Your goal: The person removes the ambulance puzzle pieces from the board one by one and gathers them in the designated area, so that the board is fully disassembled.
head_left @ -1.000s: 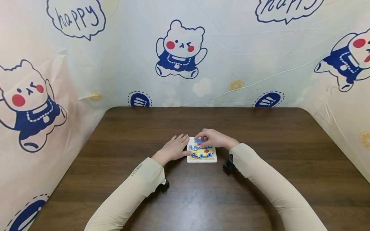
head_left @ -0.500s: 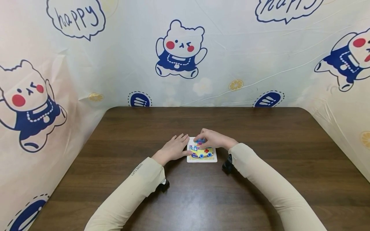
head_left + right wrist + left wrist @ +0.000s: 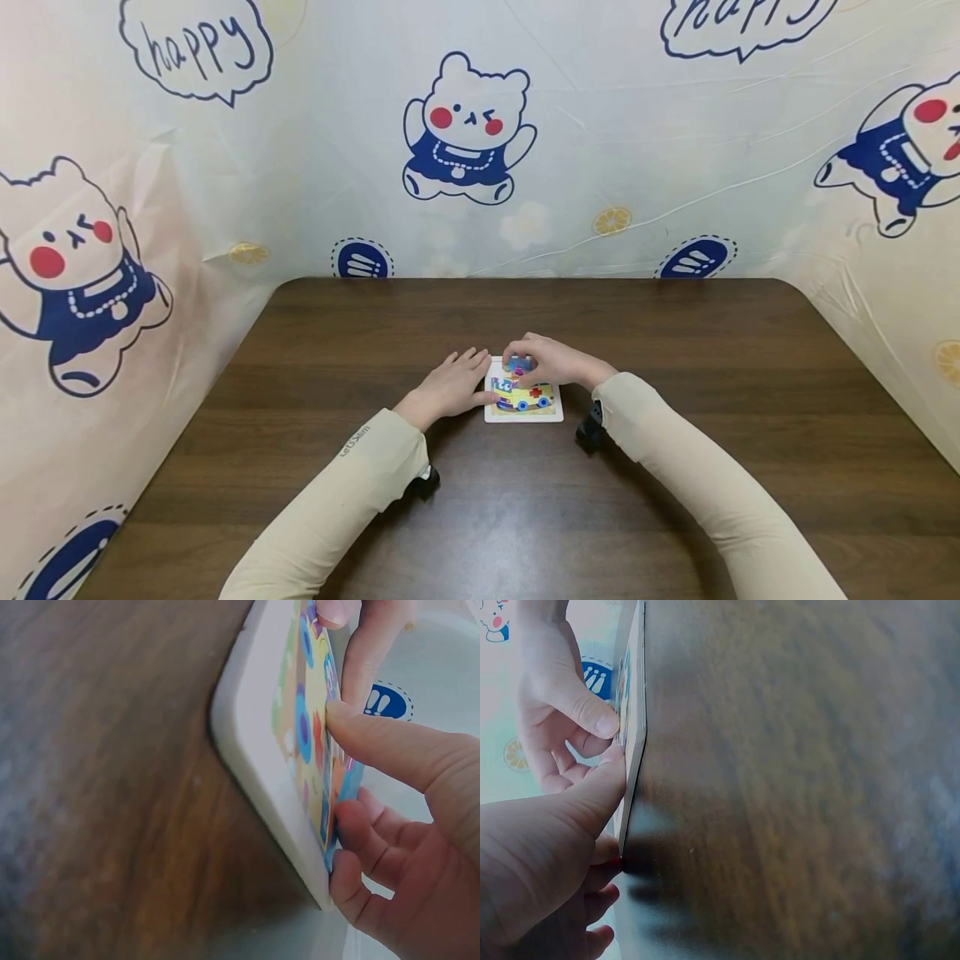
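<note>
A small square puzzle board (image 3: 525, 418) with a white rim lies on the table, its picture a yellow ambulance (image 3: 521, 398). My left hand (image 3: 450, 387) lies along the board's left side, fingers mostly straight. Its thumb (image 3: 604, 776) rests on the board's face in the left wrist view. Over the upper part of the picture, my right hand (image 3: 558, 362) arches with curled fingers. In the right wrist view its thumb (image 3: 375, 739) and fingertips (image 3: 351, 825) pinch a blue-and-orange puzzle piece (image 3: 349, 780) from opposite sides; my palm hides part of the picture.
The dark wooden table (image 3: 480, 517) extends around the board on every side. Behind it hangs a pale curtain (image 3: 570, 150) printed with cartoon bears. Black wrist cameras (image 3: 590, 429) sit under both cuffs.
My right hand has shifted very slightly left over the board, showing a little more of the blue patch between its thumb and fingers. The left hand and the board stay in place.
</note>
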Available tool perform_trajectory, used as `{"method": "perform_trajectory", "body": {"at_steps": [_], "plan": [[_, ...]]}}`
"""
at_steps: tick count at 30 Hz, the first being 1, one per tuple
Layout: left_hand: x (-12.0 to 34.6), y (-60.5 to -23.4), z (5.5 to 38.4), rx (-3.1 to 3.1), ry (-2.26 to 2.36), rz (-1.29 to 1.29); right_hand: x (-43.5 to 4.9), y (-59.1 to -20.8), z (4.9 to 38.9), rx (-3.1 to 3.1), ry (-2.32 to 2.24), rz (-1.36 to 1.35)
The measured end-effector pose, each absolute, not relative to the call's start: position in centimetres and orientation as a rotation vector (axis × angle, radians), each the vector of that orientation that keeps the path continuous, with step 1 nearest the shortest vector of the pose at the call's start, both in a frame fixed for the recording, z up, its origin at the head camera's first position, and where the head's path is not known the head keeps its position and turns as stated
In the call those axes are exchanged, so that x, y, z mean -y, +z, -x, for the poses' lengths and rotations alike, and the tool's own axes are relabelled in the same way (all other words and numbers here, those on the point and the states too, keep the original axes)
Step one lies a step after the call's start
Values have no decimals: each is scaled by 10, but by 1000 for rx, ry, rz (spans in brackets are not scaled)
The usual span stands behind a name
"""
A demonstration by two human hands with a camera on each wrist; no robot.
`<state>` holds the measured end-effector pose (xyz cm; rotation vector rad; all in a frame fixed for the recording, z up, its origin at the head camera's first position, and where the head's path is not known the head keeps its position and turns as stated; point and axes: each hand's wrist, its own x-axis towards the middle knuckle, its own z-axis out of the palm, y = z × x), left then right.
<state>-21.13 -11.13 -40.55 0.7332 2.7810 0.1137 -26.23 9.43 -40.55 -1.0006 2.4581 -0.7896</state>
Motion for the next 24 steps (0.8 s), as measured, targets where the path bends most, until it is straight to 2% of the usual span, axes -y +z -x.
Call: {"method": "perform_trajectory", "body": {"at_steps": [24], "plan": [[112, -405, 211, -2781, 133, -733, -100, -407, 262, -2539, -850, 892]]}}
